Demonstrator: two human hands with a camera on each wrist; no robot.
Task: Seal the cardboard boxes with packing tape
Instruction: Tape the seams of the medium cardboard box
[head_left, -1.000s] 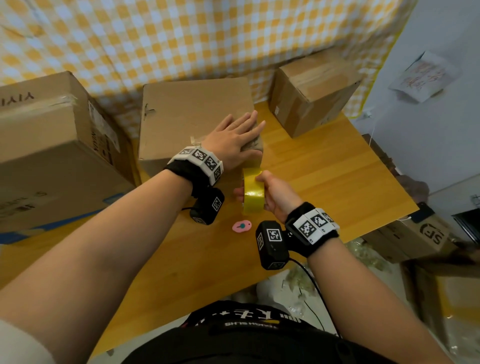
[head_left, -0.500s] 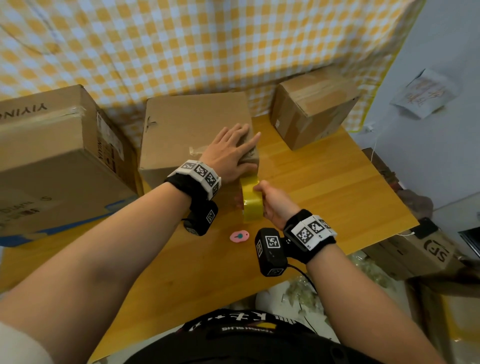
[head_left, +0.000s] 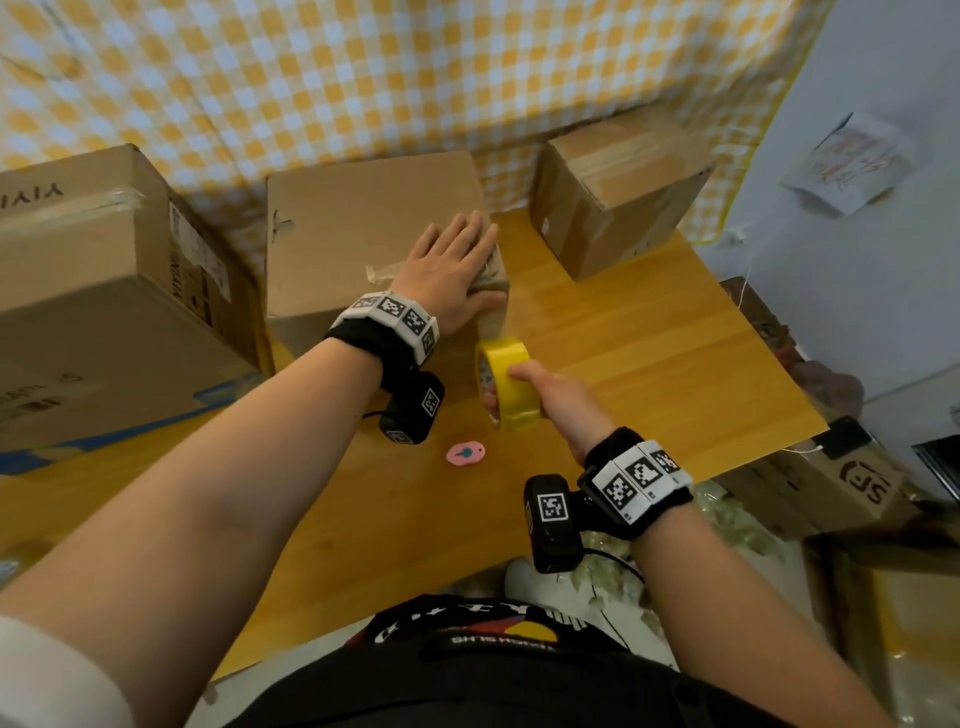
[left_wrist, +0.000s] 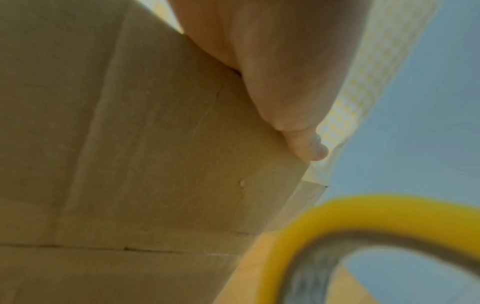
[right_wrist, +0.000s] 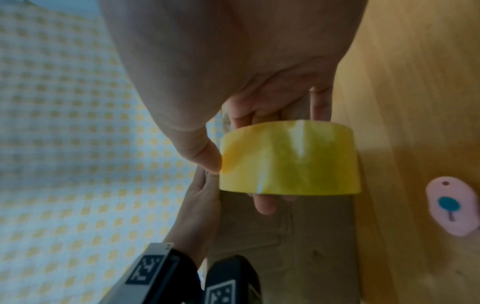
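Right hand (head_left: 558, 400) curled round a yellow packing-tape roll (head_left: 506, 383): thumb (right_wrist: 200, 152) pressed on one rim, fingers (right_wrist: 263, 202) passed through the core and poking out below. Roll held on edge just above the wooden table (head_left: 649, 353), close to the near right corner of the middle cardboard box (head_left: 363, 223). Clear tape strip (left_wrist: 309, 197) stretched from roll to that box corner, faint and hard to trace in the head view. Left hand (head_left: 452, 270) laid flat on the box top at the same corner, fingers straight and together, thumb (left_wrist: 309, 148) hooked over the edge; palm contact hidden beneath the hand. Left wrist view blurred, roll only a yellow arc. Pink box cutter (head_left: 466, 453) lying on the table just beside the roll. Larger box (head_left: 98, 312) at left, cut off by the frame; smaller taped box (head_left: 613, 192) at back right. Yellow checked cloth (head_left: 363, 78) behind.
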